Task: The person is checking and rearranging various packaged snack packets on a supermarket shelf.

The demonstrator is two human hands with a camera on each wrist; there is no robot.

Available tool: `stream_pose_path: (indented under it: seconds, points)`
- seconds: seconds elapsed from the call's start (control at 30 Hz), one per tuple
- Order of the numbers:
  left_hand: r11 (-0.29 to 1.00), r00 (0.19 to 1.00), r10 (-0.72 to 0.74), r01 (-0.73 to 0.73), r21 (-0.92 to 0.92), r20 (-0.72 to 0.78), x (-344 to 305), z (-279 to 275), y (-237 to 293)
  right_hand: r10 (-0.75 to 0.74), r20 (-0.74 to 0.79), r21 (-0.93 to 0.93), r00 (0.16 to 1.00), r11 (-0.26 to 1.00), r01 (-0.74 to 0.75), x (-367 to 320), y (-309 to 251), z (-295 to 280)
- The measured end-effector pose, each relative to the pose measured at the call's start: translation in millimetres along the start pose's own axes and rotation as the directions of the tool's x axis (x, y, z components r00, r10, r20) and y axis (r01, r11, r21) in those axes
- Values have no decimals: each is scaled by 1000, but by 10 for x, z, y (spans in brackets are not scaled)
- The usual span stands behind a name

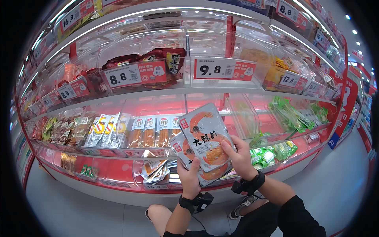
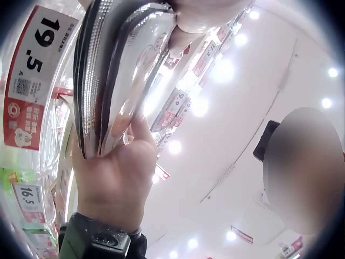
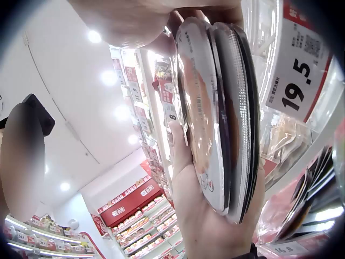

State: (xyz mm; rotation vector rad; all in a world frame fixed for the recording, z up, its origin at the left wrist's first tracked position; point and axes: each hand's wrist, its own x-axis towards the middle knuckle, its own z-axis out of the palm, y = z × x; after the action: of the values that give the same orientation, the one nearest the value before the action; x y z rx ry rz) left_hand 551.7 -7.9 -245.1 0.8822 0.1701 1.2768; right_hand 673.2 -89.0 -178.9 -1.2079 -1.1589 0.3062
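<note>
Stacked flat, silver-grey rectangular plastic packets (image 1: pixel 207 136) rest between the left hand (image 1: pixel 190 181), gripping their lower left edge, and the right hand (image 1: pixel 241 158), gripping their right edge. Beyond the right hand sit shiny green plastic bags (image 1: pixel 266 157).

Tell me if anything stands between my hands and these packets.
Nothing visible does. Your left hand and right hand both hold the packets directly, in front of the shelves. The black straps sit around your wrists, apart from the packets.
</note>
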Motion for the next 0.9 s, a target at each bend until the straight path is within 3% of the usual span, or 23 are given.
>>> stream_pose_path:
  seconds: [0.23,0.27,0.47,0.57,0.6,0.7,0.73,0.8,0.9]
  points:
    - [992,986,124,-120,37,-111,106,-290,-29,65,24,92,998,993,-67,197,93,146]
    - [990,979,134,-127,57,-152,103,-315,-28,108,17,167,994,980,-109,259,87,68]
    - [968,900,236,-252,4,-366,89,-488,222,370,15,36,929,928,-370,581,350,-741]
    - [962,848,253,-270,31,-465,77,-476,331,202,-119,-134,972,967,-217,693,478,-824]
    - [961,834,262,-270,55,-485,80,-465,351,210,-182,-188,961,951,-244,696,333,-697]
    - [971,847,232,-226,72,-478,60,-523,351,102,-47,-197,994,974,-109,890,627,-625]
    - [969,848,246,-233,86,-470,60,-533,334,178,111,-338,978,932,-132,905,673,-596]
    - [962,849,274,-248,116,-451,70,-548,287,371,371,-596,851,798,-88,933,745,-525]
    - [956,854,289,-236,174,-434,69,-554,233,299,284,-789,911,612,45,958,887,-388]
